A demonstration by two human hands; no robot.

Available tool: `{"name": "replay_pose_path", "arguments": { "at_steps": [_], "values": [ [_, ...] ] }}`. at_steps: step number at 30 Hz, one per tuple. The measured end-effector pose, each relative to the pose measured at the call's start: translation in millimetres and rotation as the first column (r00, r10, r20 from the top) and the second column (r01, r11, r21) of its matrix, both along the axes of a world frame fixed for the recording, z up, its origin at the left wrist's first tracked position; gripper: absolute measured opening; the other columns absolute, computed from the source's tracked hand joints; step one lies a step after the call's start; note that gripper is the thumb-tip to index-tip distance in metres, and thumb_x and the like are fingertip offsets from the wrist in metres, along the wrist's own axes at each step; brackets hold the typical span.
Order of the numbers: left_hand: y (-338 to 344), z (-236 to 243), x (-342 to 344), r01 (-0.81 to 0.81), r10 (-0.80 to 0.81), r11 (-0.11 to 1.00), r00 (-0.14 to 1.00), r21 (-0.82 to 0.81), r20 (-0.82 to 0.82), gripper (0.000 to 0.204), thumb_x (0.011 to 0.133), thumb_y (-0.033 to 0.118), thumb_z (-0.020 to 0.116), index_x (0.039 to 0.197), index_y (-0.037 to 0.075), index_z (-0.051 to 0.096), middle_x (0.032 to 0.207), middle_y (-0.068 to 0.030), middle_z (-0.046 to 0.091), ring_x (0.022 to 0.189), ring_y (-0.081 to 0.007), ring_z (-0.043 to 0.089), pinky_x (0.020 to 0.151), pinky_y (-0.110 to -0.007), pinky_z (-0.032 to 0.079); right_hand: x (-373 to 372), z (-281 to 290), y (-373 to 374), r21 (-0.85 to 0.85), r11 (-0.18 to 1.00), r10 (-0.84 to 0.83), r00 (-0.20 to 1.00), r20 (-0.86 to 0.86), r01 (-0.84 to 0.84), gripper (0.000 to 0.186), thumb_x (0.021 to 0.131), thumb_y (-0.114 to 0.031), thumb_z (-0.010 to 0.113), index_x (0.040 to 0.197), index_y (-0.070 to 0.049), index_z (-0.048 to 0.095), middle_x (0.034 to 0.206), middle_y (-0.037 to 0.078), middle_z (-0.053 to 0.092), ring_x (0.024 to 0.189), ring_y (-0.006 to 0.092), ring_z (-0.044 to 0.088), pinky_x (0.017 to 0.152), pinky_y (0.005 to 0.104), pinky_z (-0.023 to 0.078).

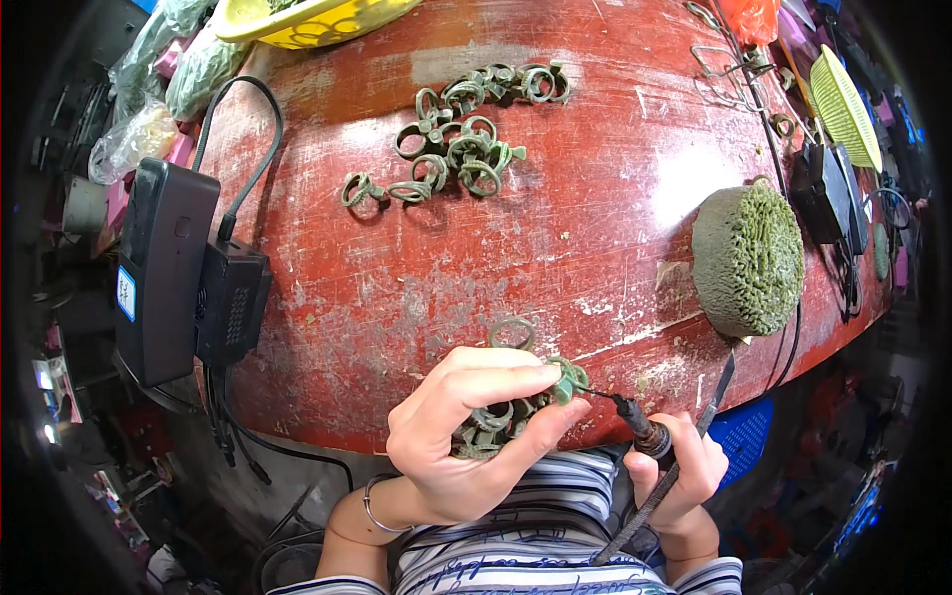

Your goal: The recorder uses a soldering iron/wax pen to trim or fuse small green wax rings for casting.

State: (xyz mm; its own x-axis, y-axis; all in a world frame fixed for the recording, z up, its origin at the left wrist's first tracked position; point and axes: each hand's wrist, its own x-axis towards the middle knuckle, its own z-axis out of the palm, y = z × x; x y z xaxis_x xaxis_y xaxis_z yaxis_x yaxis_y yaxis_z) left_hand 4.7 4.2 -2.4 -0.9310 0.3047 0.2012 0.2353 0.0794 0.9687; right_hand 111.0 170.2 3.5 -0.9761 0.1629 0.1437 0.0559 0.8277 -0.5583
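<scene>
Between thumb and forefinger, my left hand (pixel 461 421) pinches a green waxy ring (pixel 568 382). Several more green rings (pixel 484 434) sit under and behind its curled fingers; whether the hand also grips them I cannot tell. My right hand (pixel 684 466) is closed around a black-handled wax pen (pixel 640 424), its thin tip touching or very near the pinched ring. A long, slim dark tool with a flat blade-like end (pixel 729 375) also runs through the right hand. One loose ring (pixel 513 333) lies just beyond my left fingers.
A loose cluster of green rings (pixel 466 149) lies farther back on the scratched red table (pixel 585 238). At right stands a round, rough-topped green block (pixel 749 263). Black devices with cables (pixel 178 268) are at left. A yellow basin (pixel 317 25) and a yellow-green basket (pixel 843 109) stand beyond.
</scene>
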Motion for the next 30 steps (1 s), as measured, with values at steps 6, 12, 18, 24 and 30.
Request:
{"name": "replay_pose_path", "arguments": {
  "at_steps": [6, 12, 18, 24, 30],
  "values": [
    [-0.1, -1.8, -2.0, 0.004, -0.004, 1.0, 1.0, 0.0, -0.023, 0.027, 0.067, 0.0, 0.074, 0.088, -0.001, 0.057, 0.086, -0.0137, 0.059, 0.074, -0.0141, 0.056, 0.065, -0.025, 0.046, 3.7, -4.6, 2.9, -0.183, 0.982, -0.037, 0.999, 0.024, 0.041, 0.036, 0.075, -0.035, 0.069, 0.085, -0.002, 0.058, 0.059, 0.005, 0.054, 0.044, 0.0184, 0.053, 0.04, 0.0258, 0.04],
    [-1.4, -0.6, -3.5, 0.014, -0.016, 1.0, 0.997, -0.025, -0.071, 0.027, 0.067, -0.001, 0.073, 0.089, -0.001, 0.058, 0.086, -0.0132, 0.059, 0.074, -0.0151, 0.057, 0.065, -0.025, 0.047, 3.0, -2.2, 1.3, -0.213, 0.975, -0.055, 0.998, 0.035, 0.061, 0.034, 0.076, -0.033, 0.068, 0.085, -0.001, 0.058, 0.059, 0.005, 0.054, 0.043, 0.0175, 0.053, 0.041, 0.0257, 0.04],
    [-2.0, -0.7, -2.2, 0.036, -0.042, 0.998, 0.991, -0.05, -0.125, 0.029, 0.065, -0.007, 0.071, 0.091, 0.001, 0.059, 0.084, -0.0114, 0.058, 0.075, -0.0156, 0.058, 0.067, -0.026, 0.048, -3.5, 1.7, -0.9, -0.202, 0.977, -0.075, 0.997, -0.013, 0.071, 0.034, 0.075, -0.032, 0.069, 0.085, -0.002, 0.059, 0.06, 0.004, 0.055, 0.044, 0.0166, 0.053, 0.041, 0.0246, 0.039],
    [-1.3, -0.7, -0.9, 0.026, -0.03, 0.999, 0.995, -0.037, -0.094, 0.028, 0.066, -0.01, 0.068, 0.09, 0.001, 0.058, 0.085, -0.011, 0.057, 0.075, -0.0157, 0.058, 0.068, -0.027, 0.049, -10.2, 3.9, -3.6, -0.089, 0.995, -0.054, 0.998, -0.043, 0.05, 0.033, 0.073, -0.032, 0.071, 0.085, -0.003, 0.06, 0.062, 0.003, 0.058, 0.045, 0.016, 0.053, 0.042, 0.0244, 0.036],
    [1.0, 0.4, -1.4, -0.003, 0.003, 1.0, 0.999, -0.016, -0.049, 0.028, 0.066, -0.01, 0.069, 0.09, 0.001, 0.061, 0.086, -0.0115, 0.059, 0.077, -0.0175, 0.061, 0.067, -0.027, 0.05, -7.4, 3.0, -2.1, 0.001, 0.999, -0.042, 0.999, -0.034, 0.043, 0.036, 0.071, -0.035, 0.073, 0.085, -0.004, 0.06, 0.064, 0.002, 0.059, 0.044, 0.016, 0.051, 0.042, 0.0245, 0.035]
  ]
}}
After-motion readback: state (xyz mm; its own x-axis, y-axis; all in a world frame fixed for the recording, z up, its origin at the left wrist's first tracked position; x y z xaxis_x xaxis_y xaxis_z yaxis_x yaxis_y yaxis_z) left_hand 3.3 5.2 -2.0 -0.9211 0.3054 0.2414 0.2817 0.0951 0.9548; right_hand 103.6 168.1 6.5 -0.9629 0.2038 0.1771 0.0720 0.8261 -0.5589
